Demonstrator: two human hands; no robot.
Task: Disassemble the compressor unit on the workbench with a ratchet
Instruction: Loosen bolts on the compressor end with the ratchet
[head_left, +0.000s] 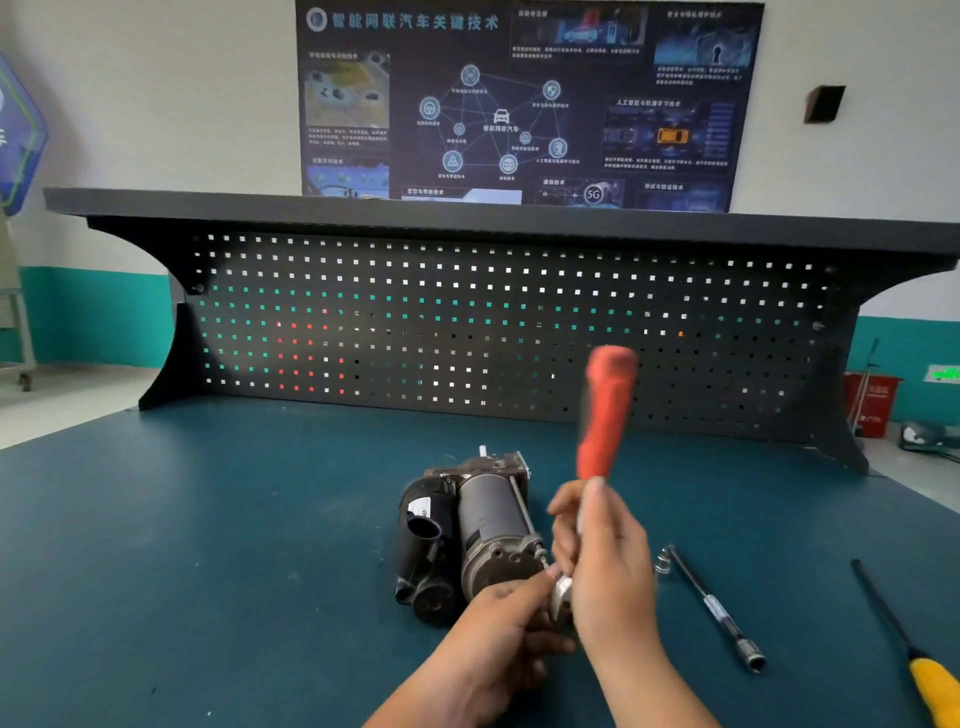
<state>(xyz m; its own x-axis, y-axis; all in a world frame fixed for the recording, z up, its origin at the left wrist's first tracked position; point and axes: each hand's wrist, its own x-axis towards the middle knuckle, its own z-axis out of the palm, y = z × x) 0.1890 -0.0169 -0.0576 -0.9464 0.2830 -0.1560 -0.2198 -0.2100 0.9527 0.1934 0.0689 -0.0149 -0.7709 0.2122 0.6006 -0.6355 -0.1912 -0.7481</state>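
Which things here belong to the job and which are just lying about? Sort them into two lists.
In the job: compressor unit; red-handled ratchet, gripped by the right hand, its head held by the left hand.

Lying about: extension bar, small socket beside it, yellow-handled screwdriver, all on the workbench, untouched.

ratchet (605, 415) handle - red | workbench (208, 519) top - teal | pegboard (519, 322) - black, square holes | screwdriver (935, 686) handle - yellow
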